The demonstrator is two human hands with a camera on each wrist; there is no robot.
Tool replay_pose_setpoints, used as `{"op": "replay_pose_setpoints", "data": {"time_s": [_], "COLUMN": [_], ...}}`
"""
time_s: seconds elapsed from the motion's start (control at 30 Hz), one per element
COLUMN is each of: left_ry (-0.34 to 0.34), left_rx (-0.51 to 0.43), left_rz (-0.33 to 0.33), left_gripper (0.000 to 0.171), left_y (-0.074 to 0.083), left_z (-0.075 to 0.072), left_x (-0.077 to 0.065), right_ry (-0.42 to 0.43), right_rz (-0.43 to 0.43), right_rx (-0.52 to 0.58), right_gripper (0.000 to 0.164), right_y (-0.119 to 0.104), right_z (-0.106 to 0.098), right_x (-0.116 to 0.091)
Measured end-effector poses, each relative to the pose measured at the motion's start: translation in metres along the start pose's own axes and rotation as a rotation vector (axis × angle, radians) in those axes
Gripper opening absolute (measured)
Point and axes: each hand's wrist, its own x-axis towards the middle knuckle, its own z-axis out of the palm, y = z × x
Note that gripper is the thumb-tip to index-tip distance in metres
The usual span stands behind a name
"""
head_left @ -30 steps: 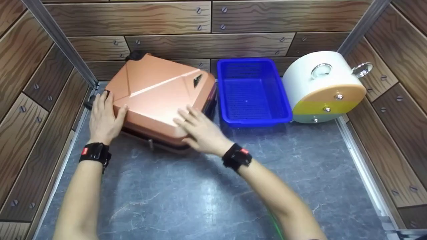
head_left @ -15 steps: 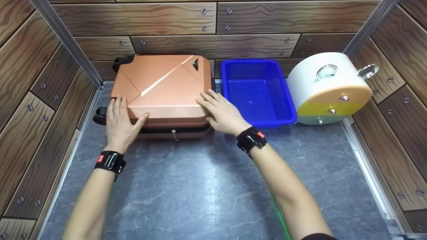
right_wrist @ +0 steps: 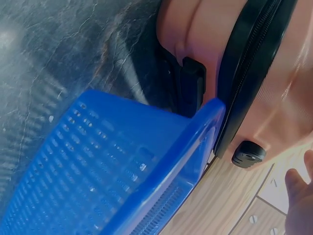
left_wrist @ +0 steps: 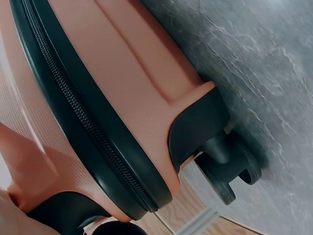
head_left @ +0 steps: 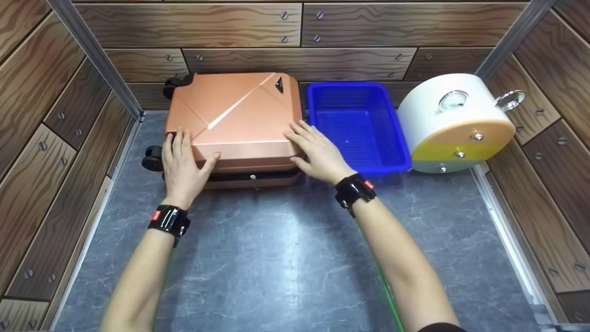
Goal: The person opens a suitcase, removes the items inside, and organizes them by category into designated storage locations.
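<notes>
A rose-gold hard-shell suitcase (head_left: 239, 115) lies flat on the floor against the back wall, its black wheels (head_left: 153, 158) toward the left. My left hand (head_left: 183, 168) rests on the near left corner, fingers straight over the top and thumb spread along the edge. On the near right corner lies my right hand (head_left: 321, 154), its fingers extended on the shell. The black zipper (left_wrist: 83, 115) runs around the side in the left wrist view, with a caster wheel (left_wrist: 227, 169) below. A zipper pull (head_left: 255, 181) hangs at the front.
Just right of the suitcase stands a blue perforated plastic basket (head_left: 313, 133), its rim close to the case in the right wrist view. Beyond it sits a round white container (head_left: 428, 101) with a striped face and metal ring handles. Wood-patterned walls (head_left: 239, 25) enclose the grey marbled floor (head_left: 258, 258).
The suitcase has turned from slanted to square with the back wall, then shifted slightly right. Both hands have stayed on its near corners and moved right with it.
</notes>
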Motion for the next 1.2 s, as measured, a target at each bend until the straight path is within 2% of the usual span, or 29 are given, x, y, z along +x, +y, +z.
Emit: {"op": "replay_pose_setpoints", "data": {"time_s": [0.17,0.27,0.33,0.43,0.47,0.5,0.53,0.57,0.6,0.67,0.7,0.77,0.8,0.87,0.93,1.03,1.13,1.2], "left_ry": [0.001,0.041,0.114,0.202,0.199,0.164,0.099,0.012,-0.099,-0.318,-0.411,-0.521,-0.551,-0.564,-0.55,-0.52,-0.482,-0.457], "left_rx": [-0.002,0.02,0.003,-0.038,-0.049,-0.059,-0.075,-0.096,-0.143,-0.269,-0.366,-0.602,-0.72,-0.905,-1.004,-1.033,-0.994,-0.909], "left_rz": [0.002,0.045,0.129,0.336,0.388,0.414,0.407,0.361,0.281,0.056,-0.073,-0.309,-0.397,-0.519,-0.585,-0.607,-0.556,-0.468], "left_gripper": [0.104,0.093,0.074,0.04,0.03,0.025,0.024,0.026,0.029,0.039,0.044,0.052,0.054,0.053,0.048,0.037,0.029,0.026], "left_y": [0.005,0.007,0.012,0.024,0.028,0.033,0.038,0.042,0.046,0.052,0.054,0.058,0.06,0.065,0.069,0.072,0.072,0.071], "left_z": [0.003,0.004,0.006,0.012,0.014,0.016,0.019,0.022,0.027,0.037,0.043,0.054,0.059,0.067,0.071,0.074,0.074,0.073], "left_x": [0.002,-0.003,-0.011,-0.028,-0.034,-0.04,-0.046,-0.05,-0.054,-0.059,-0.061,-0.06,-0.059,-0.057,-0.056,-0.056,-0.059,-0.059], "right_ry": [0.008,0.011,0.005,0.0,0.001,0.005,0.01,0.018,0.026,0.038,0.044,0.052,0.056,0.063,0.065,0.057,0.045,0.038], "right_rz": [0.026,0.047,0.061,0.07,0.071,0.074,0.073,0.074,0.075,0.079,0.08,0.081,0.08,0.079,0.08,0.086,0.093,0.097], "right_rx": [0.016,0.036,0.052,0.077,0.083,0.087,0.09,0.091,0.089,0.093,0.095,0.1,0.103,0.107,0.106,0.092,0.045,-0.009], "right_gripper": [0.072,0.073,0.073,0.072,0.071,0.071,0.071,0.071,0.071,0.071,0.07,0.07,0.07,0.07,0.069,0.069,0.071,0.074], "right_y": [0.0,-0.003,-0.006,-0.009,-0.01,-0.011,-0.012,-0.012,-0.013,-0.013,-0.013,-0.013,-0.013,-0.013,-0.014,-0.015,-0.016,-0.018], "right_z": [-0.001,0.003,0.007,0.01,0.01,0.01,0.01,0.009,0.009,0.009,0.009,0.009,0.01,0.011,0.011,0.011,0.011,0.01], "right_x": [-0.002,-0.001,-0.001,-0.002,-0.002,-0.002,-0.001,-0.001,-0.001,-0.001,-0.002,-0.002,-0.002,-0.003,-0.003,-0.003,-0.002,-0.001]}}
